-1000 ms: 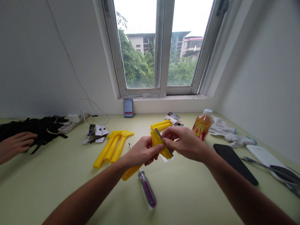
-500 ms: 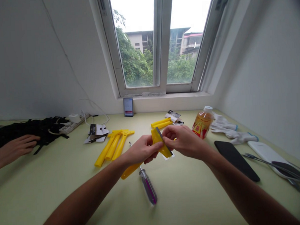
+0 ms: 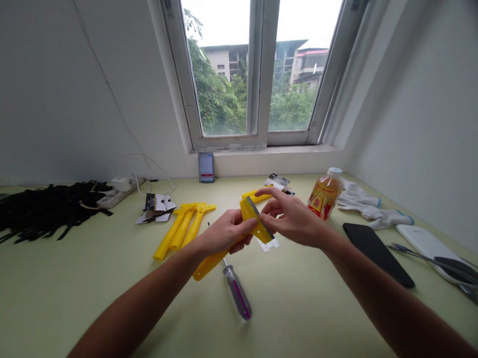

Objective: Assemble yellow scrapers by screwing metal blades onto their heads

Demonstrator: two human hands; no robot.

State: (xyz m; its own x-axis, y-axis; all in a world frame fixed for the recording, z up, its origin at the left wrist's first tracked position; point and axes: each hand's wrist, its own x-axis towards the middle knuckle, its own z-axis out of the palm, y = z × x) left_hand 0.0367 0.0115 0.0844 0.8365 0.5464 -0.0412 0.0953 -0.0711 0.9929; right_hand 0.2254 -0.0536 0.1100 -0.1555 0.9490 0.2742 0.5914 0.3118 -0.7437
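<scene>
Yellow plastic scraper is held up above the table, near the middle, its long handle slanting toward the near left and its dark metal blade running along the head. The left hand stays clenched around the neck of the scraper. The biggest change is in the right hand: its forefinger has lifted and spread away from the others, though the hand remains right by the blade. Whether its fingertips touch the blade, I can't tell. White paper strips show just below the scraper head.

On the far left, the other person's hand has gone from the black tangled strips. Closer by lie a clear-handled screwdriver, a group of yellow scrapers, and more yellow scrapers on the far side. Along the right of the pale green table are an amber drink bottle, white gloves, a black slab and a white slab. Beyond, a small card stands on the sill beneath a white-framed window.
</scene>
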